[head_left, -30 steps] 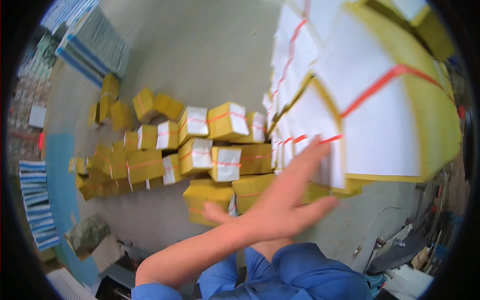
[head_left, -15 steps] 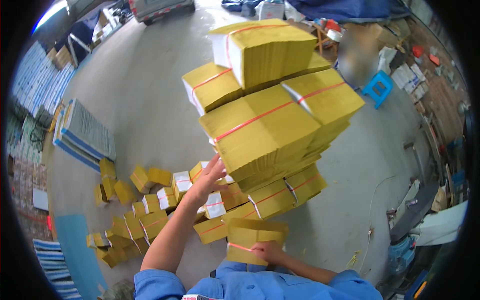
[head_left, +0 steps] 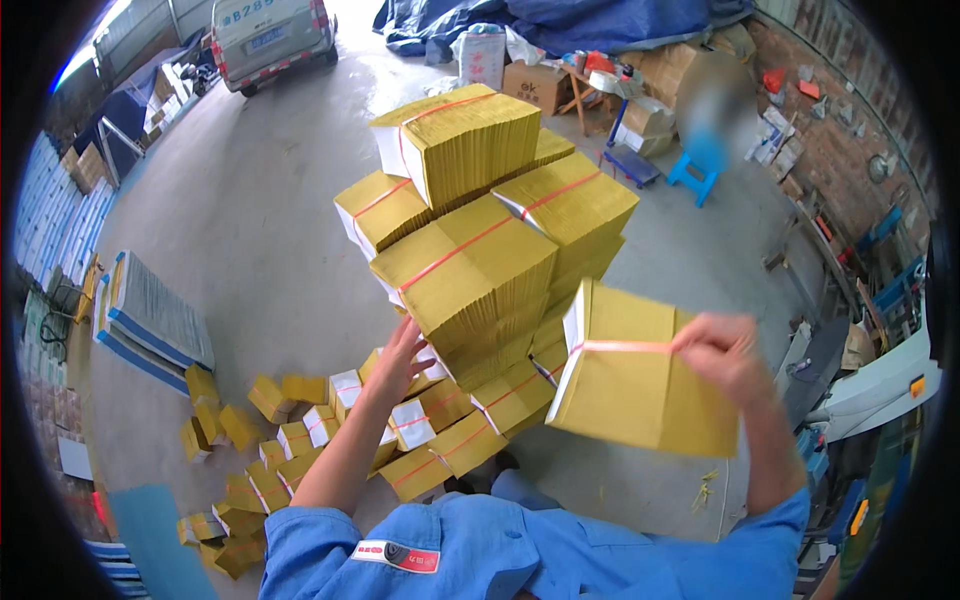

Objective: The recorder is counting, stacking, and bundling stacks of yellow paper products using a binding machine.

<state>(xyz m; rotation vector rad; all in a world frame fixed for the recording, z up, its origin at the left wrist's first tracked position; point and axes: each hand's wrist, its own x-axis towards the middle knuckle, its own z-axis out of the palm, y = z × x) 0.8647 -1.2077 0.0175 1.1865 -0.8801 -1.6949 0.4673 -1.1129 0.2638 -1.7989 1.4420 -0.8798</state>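
Observation:
A tall stack of yellow paper bundles [head_left: 470, 265], each tied with a pinkish-red strap, rises in front of me. My left hand [head_left: 398, 360] lies against the stack's lower left side, fingers stretched out and partly hidden beside the paper. My right hand [head_left: 722, 350] is closed on the strap of a separate paper bundle [head_left: 640, 375], which hangs in the air to the right of the stack. That bundle has a white side facing left, and the strap is pulled taut toward my fingers.
Several smaller strapped bundles [head_left: 300, 440] lie on the floor at the left and below the stack. Blue-edged packs [head_left: 160, 320] lean at the left. A blue stool [head_left: 697, 178] and a blurred person [head_left: 715, 105] are at the back right. A van [head_left: 270, 45] stands far back.
My right hand has lifted the bundle by its strap from low near my body up to the right of the stack. My left hand stays at the stack's side. The view has shifted.

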